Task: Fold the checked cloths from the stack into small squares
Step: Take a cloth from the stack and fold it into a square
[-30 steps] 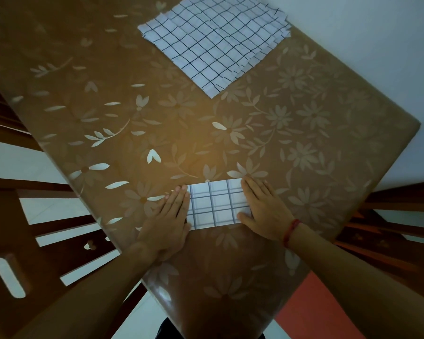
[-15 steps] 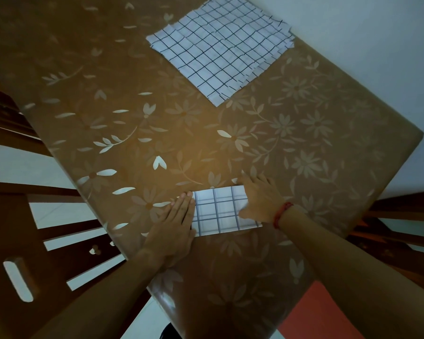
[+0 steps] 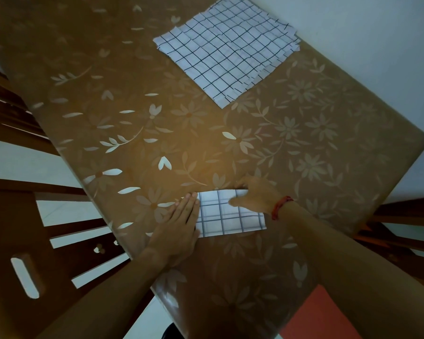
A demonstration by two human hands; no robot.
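- Head view: your left hand [image 3: 181,221] lies flat, pressing the folded cloth [image 3: 230,216] near the table [image 3: 132,143] edge.
- Your right hand [image 3: 255,194] pinches its far right corner.
- Looks light and limp; lift by corners.

A: What is the surface [image 3: 304,148] like?
B: Brown, patterned with pale flowers and leaves.
A: What lies on it?
B: A stack of checked cloths [image 3: 228,52] at the far side, and one folded cloth [image 3: 230,217] near the front edge.

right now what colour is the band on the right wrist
The band is red; head view.
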